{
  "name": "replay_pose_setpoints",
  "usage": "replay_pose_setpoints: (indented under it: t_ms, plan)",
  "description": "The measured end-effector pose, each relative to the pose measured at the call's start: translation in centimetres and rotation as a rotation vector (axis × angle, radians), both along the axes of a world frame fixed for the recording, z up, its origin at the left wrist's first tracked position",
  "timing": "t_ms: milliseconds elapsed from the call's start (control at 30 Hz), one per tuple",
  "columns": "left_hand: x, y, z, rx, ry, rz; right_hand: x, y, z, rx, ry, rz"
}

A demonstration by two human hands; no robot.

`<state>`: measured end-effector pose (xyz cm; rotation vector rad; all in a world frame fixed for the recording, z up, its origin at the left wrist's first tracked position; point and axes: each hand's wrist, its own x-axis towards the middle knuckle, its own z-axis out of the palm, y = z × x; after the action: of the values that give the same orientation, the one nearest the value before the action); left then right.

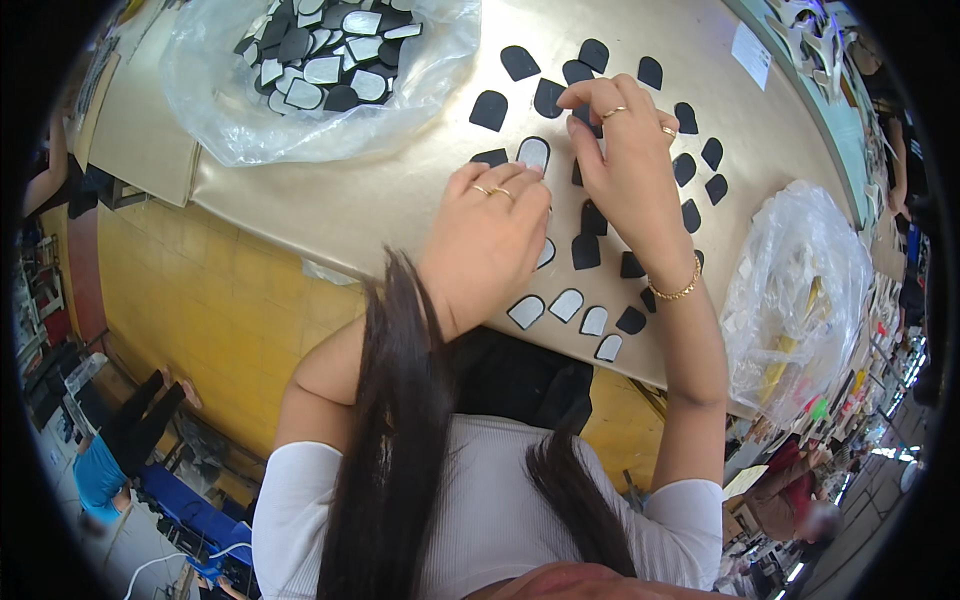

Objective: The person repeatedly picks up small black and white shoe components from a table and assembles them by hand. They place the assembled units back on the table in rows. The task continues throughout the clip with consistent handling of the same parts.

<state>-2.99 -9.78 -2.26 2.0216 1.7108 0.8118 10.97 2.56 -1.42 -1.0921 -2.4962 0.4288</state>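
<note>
Many small black pads, flat and rounded at one end, lie spread over a gold-coloured table (330,210). My left hand (485,230) is closed, its fingers pressed together at the lower edge of a white-faced pad (534,152); the fingertips are partly hidden. My right hand (632,165) hovers at the middle of the pads, with thumb and forefinger bent and apart and no pad visibly held. Beneath its fingers a dark pad (587,120) shows in part. Below my hands, several white-faced pads (566,305) lie near the front edge.
At the far left, an open clear plastic bag (215,115) holds a heap of pads. Another crumpled plastic bag (790,290) sits on the right. A paper slip (751,53) lies at the far right, beside a pale green ledge (815,90). Other people are in the background.
</note>
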Motion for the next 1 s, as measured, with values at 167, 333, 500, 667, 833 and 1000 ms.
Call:
replay_pose_setpoints:
  t_ms: [167, 333, 500, 667, 833, 1000]
  plan:
    - [-1.3, -0.1, 1.1, -0.019, -0.387, 0.176, 1.8, -1.6, 2.3, -0.19, 0.248, -0.017]
    - [-1.4, -0.5, 1.8, -0.355, -1.219, 0.278, 2.7, -4.5, 3.1, -0.166, 0.467, 0.062]
    - [0.0, -1.9, 2.3, -0.321, -1.302, 0.124, 3.2, -7.0, 2.8, -0.045, 0.472, 0.051]
    - [1.2, -3.6, 3.4, -0.313, -1.32, 0.089, 4.5, -8.0, 2.8, 0.218, 0.468, 0.142]
    - [2.0, -4.7, 4.3, -0.327, -1.38, 0.076, 5.9, -9.3, 2.7, 0.366, 0.428, 0.169]
    - [2.4, -5.5, 4.6, -0.345, -1.399, 0.076, 6.4, -9.9, 2.7, 0.292, 0.501, 0.183]
